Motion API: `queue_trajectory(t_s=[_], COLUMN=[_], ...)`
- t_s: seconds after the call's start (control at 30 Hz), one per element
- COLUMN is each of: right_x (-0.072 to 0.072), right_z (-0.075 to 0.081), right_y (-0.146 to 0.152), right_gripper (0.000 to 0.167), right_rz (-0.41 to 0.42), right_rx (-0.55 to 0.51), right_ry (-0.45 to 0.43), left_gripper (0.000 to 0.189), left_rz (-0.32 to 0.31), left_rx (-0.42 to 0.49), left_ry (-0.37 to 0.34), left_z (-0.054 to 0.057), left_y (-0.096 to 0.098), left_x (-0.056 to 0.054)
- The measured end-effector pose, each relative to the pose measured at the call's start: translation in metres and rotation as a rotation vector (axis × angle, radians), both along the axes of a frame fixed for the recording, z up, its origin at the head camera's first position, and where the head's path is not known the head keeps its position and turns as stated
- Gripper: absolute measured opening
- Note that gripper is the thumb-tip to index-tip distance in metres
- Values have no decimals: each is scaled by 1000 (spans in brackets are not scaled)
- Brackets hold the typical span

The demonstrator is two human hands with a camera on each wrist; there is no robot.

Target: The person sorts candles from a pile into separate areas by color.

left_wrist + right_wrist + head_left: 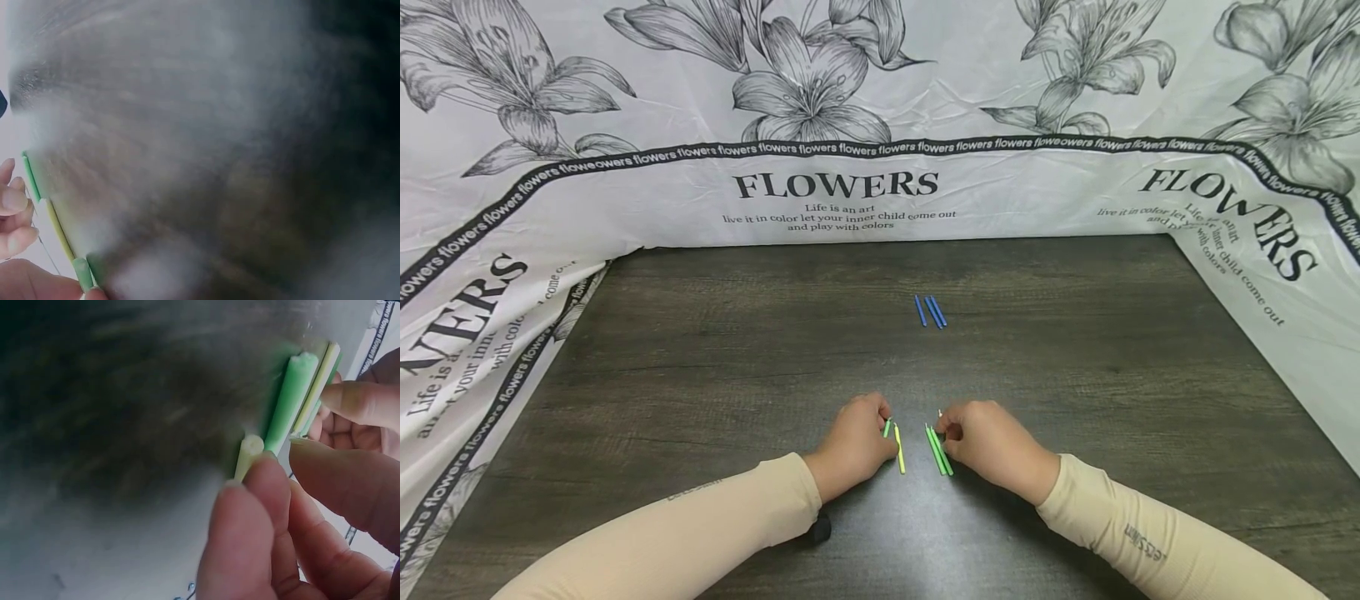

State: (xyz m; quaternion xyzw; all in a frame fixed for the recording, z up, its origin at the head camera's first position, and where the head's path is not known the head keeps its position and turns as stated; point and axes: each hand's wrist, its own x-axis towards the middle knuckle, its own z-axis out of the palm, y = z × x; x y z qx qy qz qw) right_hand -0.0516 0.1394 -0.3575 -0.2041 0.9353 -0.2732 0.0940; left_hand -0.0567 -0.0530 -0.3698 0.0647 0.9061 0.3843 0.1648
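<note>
In the head view my left hand (853, 437) holds a thin green candle (887, 428) between thumb and index finger. Just right of its thumb lies a yellow candle (899, 450). My right hand (992, 442) pinches a pale yellow candle (252, 449), whose end shows between the fingertips in the right wrist view; in the head view only its tip peeks out above the hand. Beside those fingers two green candles (936, 452) lie close together on the table. The left wrist view catches fingers and candles only at its left edge, including a yellow candle (58, 229).
Farther back on the dark wooden table (737, 333) lie three blue candles (921, 311). A white cloth (685, 200) printed with flowers and lettering borders the table at the back and sides. A small dark round object (822, 528) shows under the left sleeve.
</note>
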Motion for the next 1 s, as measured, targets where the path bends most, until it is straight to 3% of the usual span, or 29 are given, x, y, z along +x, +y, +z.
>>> queue_trajectory(t_s=[0.43,1.0], right_x=[5,7], right_z=[0,-3], right_y=[-3,-4], right_gripper=[13,13], right_rz=[33,46], right_rx=[28,53], right_ry=[27,100], left_gripper=[25,24], left_rz=[21,64], left_rx=[10,158], left_ry=[-6,12], left_z=[0,-1], left_y=[1,-6], left_x=[-1,1])
